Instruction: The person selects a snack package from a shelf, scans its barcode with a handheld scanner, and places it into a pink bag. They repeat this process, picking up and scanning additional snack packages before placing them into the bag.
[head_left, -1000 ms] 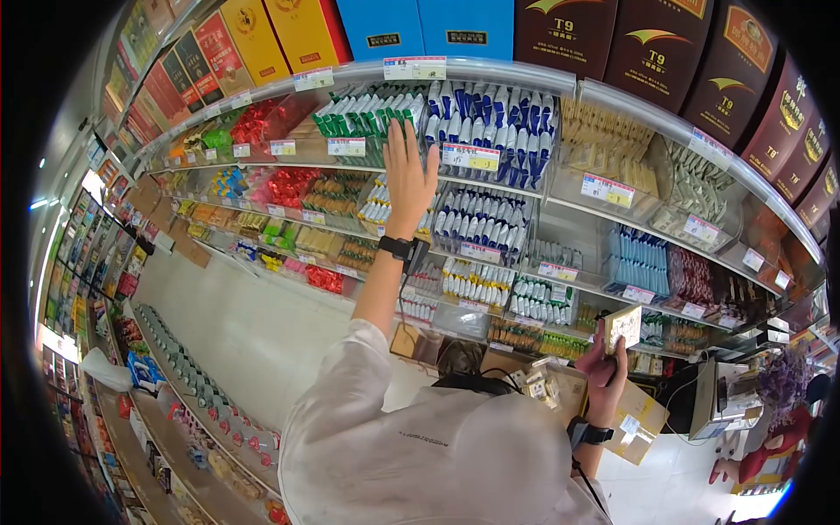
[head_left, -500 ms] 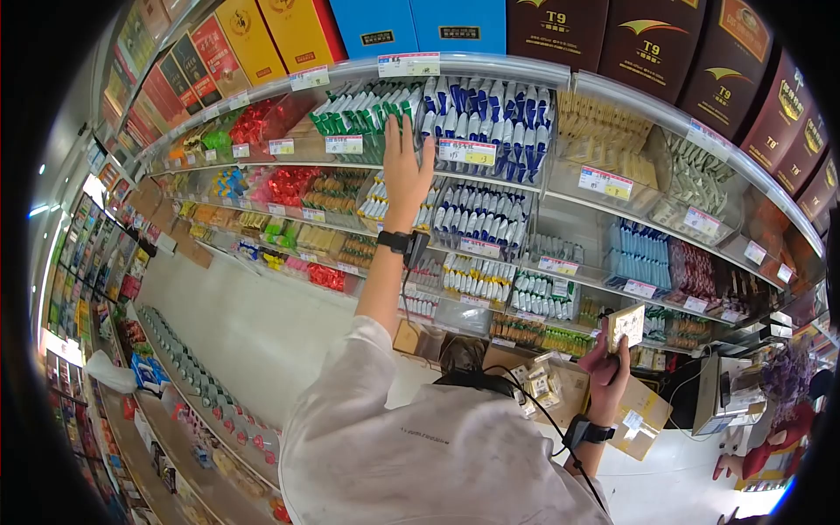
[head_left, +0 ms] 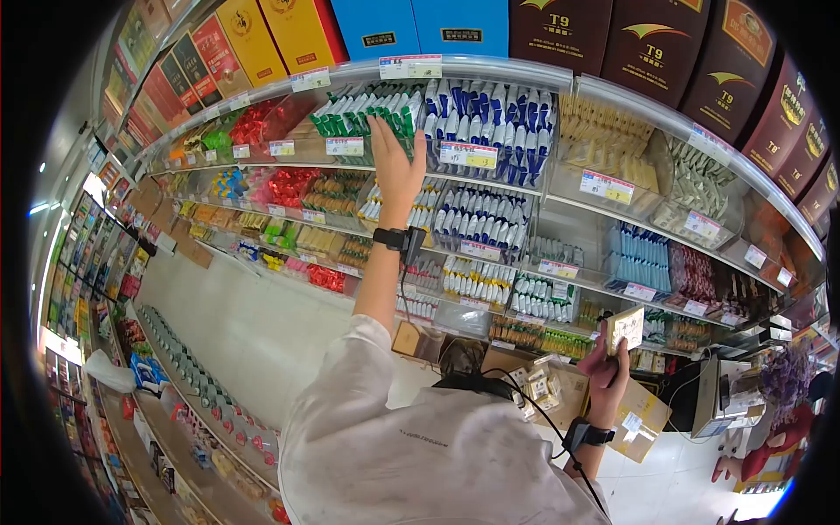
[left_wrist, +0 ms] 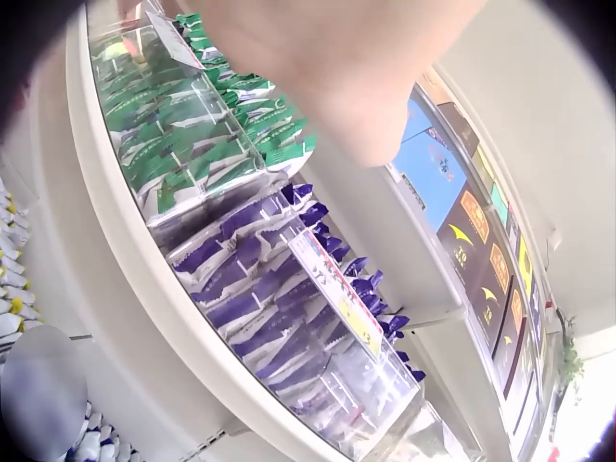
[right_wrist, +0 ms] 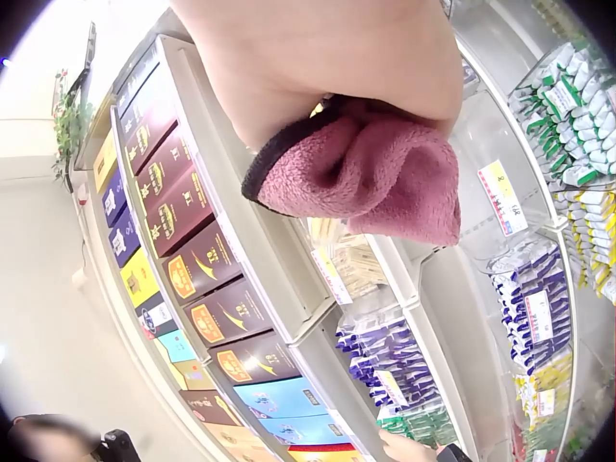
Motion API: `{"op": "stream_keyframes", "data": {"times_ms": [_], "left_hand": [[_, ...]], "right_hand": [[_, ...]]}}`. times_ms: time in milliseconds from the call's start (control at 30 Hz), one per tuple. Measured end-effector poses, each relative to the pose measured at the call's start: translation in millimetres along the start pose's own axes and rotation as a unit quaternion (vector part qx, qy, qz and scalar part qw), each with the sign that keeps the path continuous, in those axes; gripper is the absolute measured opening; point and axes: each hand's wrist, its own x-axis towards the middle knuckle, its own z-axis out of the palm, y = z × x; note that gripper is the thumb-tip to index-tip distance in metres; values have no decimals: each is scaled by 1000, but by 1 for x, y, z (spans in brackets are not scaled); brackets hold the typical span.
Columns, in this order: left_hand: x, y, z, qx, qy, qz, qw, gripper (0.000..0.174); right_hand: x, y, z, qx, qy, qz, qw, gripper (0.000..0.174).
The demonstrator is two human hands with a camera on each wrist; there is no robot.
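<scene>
My left hand [head_left: 399,171] is raised at the upper shelf, fingers straight, in front of the bin of green-and-white packets [head_left: 367,112]. To its right stands the bin of blue-and-white packets [head_left: 494,122]. In the left wrist view the hand [left_wrist: 327,67] is over the green packets [left_wrist: 183,144], fingertips out of view; whether it touches them I cannot tell. My right hand [head_left: 610,385], low at the right, grips a pink cloth [head_left: 598,360] and a small pale packet [head_left: 625,327]. The right wrist view shows the cloth [right_wrist: 366,178] hanging from the hand [right_wrist: 337,67].
Tall boxes, blue [head_left: 376,26] and dark brown [head_left: 647,39], line the top. Lower shelves hold more packets [head_left: 481,219]. An open carton [head_left: 573,389] and a taped carton [head_left: 643,420] are below at right. Another shelf row [head_left: 166,420] runs along the left.
My left hand has shifted slightly left and down from the bin's edge, its fingers still straight. The right hand stays nearly in place with the cloth and the pale packet.
</scene>
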Motion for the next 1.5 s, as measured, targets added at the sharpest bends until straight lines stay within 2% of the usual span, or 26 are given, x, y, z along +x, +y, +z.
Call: {"op": "stream_keyframes", "data": {"times_ms": [167,400,600,733,867,933,1000,1067,1133,1200,1267,1367,1400,1467,1500], "left_hand": [[10,-10,13,20,2,18,1000,91],[1,-17,13,64,-40,27,997,97],[-8,-6,-12,-35,-95,-50,994,90],[-13,-4,-18,-40,-80,-50,995,83],[-18,-6,-17,-32,-65,-43,996,80],[-19,-6,-15,-31,-64,-32,997,79],[-19,-3,-14,-32,-57,-21,998,80],[-17,-14,-5,-10,-54,-4,999,81],[-12,-16,-4,10,-56,-12,998,85],[-7,-14,-7,-43,-58,-41,997,88],[-4,-21,-8,-72,-61,-49,994,88],[-8,-30,-6,-24,-52,-8,998,84],[-14,-27,-12,-21,-44,-1,999,81],[-22,-26,-20,20,-29,-10,999,74],[-31,-11,-25,-45,-16,-36,998,64]], "right_hand": [[1,3,-7,-10,0,-6,1000,53],[-3,-1,8,-14,13,10,1000,55],[7,-9,14,119,-22,67,990,55],[5,-16,29,121,-24,57,991,54],[10,-1,-4,98,-60,59,992,52],[1,-4,10,43,-35,18,998,52],[-1,-10,21,46,-23,31,998,48],[-2,-16,23,106,-17,94,990,42],[-6,-22,35,88,-15,87,992,44],[-10,-27,50,93,-3,76,993,48],[-7,-24,48,97,-29,94,990,47],[-2,-15,45,43,-12,103,994,38],[0,-9,43,13,24,77,997,37],[-5,-22,67,11,12,105,994,35],[-3,-18,69,9,14,108,994,35]]}}
